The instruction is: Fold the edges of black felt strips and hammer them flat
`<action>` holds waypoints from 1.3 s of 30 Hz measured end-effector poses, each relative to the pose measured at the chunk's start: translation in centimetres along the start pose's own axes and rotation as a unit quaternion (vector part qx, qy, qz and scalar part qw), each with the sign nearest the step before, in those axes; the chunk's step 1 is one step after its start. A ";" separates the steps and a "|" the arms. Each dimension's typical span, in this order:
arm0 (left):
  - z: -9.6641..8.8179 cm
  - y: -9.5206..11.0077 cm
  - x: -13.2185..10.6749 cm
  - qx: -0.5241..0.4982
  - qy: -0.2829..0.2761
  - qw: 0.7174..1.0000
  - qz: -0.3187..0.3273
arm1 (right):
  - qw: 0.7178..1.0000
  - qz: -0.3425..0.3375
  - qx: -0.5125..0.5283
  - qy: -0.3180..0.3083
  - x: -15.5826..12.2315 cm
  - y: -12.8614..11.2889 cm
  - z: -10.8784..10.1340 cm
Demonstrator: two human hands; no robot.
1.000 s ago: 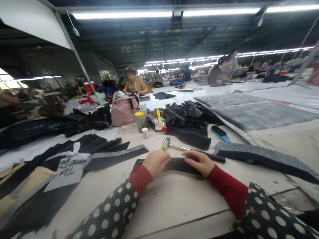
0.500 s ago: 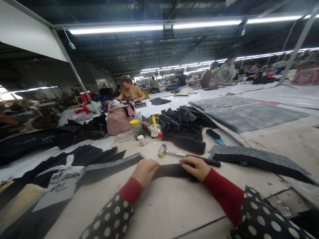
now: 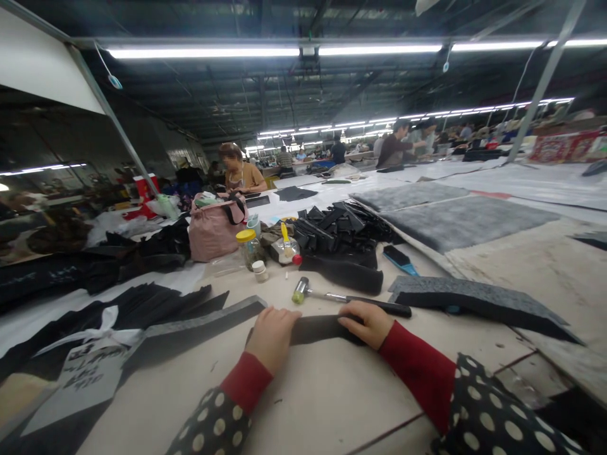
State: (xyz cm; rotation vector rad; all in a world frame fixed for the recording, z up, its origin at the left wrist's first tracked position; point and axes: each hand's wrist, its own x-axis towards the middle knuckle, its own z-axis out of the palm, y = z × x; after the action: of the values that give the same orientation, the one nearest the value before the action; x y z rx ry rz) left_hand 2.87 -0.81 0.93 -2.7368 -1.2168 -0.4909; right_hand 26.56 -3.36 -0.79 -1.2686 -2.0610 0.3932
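Eyes on lower centre of the pale worktable (image 3: 332, 404): the left hand (image 3: 274, 338) and the right hand (image 3: 365, 323) are holding a dark fabric strip (image 3: 317, 330), fingers closed and curled over it, not spread wide. The strip lies flat and slightly bowed between them, and that bow is the first risk: if either hand's pressure eases, the strip could slide or skew out of line.

Danger number two sits right above it! A rubber-headed mallet (image 3: 300, 291) lies just beyond the strip, its black handle tip near the right hand's knuckles. One careless sideways shift of that wrist could knock the mallet into the work or roll it along the table.

Further up, a clear jar with a yellow lid (image 3: 247, 249) and a yellow-handled brush (image 3: 284, 234) stand close by. Their contents are too hard to make out, but a stray elbow could tip them and spill onto the fabric.

Then there's the crowding: a heap of black pieces (image 3: 336, 230) at centre and a long grey-edged strip (image 3: 199, 325) to the left are similar in colour to the strip in hand, so a mix-up could easily happen here.
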 end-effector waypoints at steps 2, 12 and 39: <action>-0.1 0.3 0.0 -0.006 0.015 1.000 0.002 | 1.000 0.001 0.005 0.005 0.0 0.0 0.0; -0.1 1.3 -0.2 -0.027 0.010 0.999 -0.014 | 0.999 -0.033 0.004 0.000 0.0 -0.2 -0.2; 2.8 4.5 -1.4 -0.181 0.017 0.970 0.160 | 0.992 0.126 -0.011 -0.027 12.4 2.4 -11.9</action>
State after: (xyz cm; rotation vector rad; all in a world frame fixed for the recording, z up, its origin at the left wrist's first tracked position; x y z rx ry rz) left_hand 6.00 -4.16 -2.07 -3.1259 -0.7099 -0.7824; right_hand 32.56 7.49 11.28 -1.5536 -1.9581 0.5243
